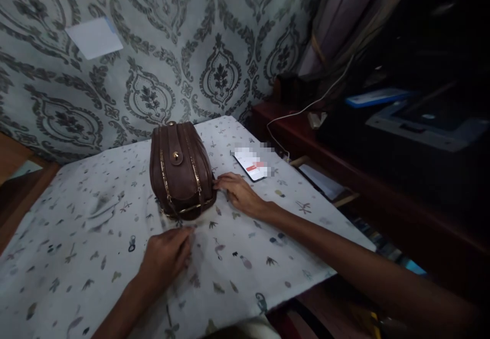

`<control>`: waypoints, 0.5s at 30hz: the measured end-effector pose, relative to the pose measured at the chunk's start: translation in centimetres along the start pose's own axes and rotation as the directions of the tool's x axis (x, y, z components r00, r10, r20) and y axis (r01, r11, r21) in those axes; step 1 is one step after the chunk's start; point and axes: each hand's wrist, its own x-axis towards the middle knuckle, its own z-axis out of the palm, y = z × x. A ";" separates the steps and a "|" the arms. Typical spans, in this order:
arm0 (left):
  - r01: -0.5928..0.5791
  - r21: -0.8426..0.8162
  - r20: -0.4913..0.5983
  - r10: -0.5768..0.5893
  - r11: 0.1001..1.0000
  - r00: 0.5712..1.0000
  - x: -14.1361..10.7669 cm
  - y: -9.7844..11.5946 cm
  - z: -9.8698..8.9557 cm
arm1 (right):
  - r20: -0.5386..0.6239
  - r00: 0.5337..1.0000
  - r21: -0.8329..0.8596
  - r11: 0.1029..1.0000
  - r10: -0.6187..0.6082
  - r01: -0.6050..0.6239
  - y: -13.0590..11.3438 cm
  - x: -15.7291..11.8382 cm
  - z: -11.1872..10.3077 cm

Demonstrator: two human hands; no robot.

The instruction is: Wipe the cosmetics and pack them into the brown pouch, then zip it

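Note:
A dark brown bag (181,175) with gold zips and a gold stud on its top flap stands on the patterned white tablecloth (237,283). At the bag's right side is my right hand (241,194), its fingertips closed against the lower edge. Just in front of the bag, low over the cloth, my left hand (165,252) has its fingers curled in. Whatever those fingers may hold is hidden. A lit phone (247,163) lies face up to the right of the bag, beyond my right hand.
Patterned wallpaper (168,58) backs the table, with a white paper (95,38) on it. On the right are a dark red desk (283,117), a white cable (306,106), and an open drawer (323,180) near the table edge. Brown wood (28,196) borders the left.

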 end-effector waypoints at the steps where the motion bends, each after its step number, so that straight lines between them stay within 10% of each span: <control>1: 0.007 -0.086 -0.067 -0.013 0.996 0.998 -0.4 -0.8 -0.7 | -0.020 0.999 0.009 0.999 0.032 -0.032 -0.1 0.1 0.1; 6: 0.354 -0.356 -0.148 -0.426 0.865 0.893 0.4 -5.1 -3.0 | -0.073 0.988 0.010 0.990 0.139 -0.139 -0.1 1.9 0.9; 15: 0.182 -0.318 -0.192 -0.251 0.931 0.949 1.0 -9.2 -1.4 | -0.111 0.916 0.147 0.918 0.386 -0.369 3.4 6.6 2.2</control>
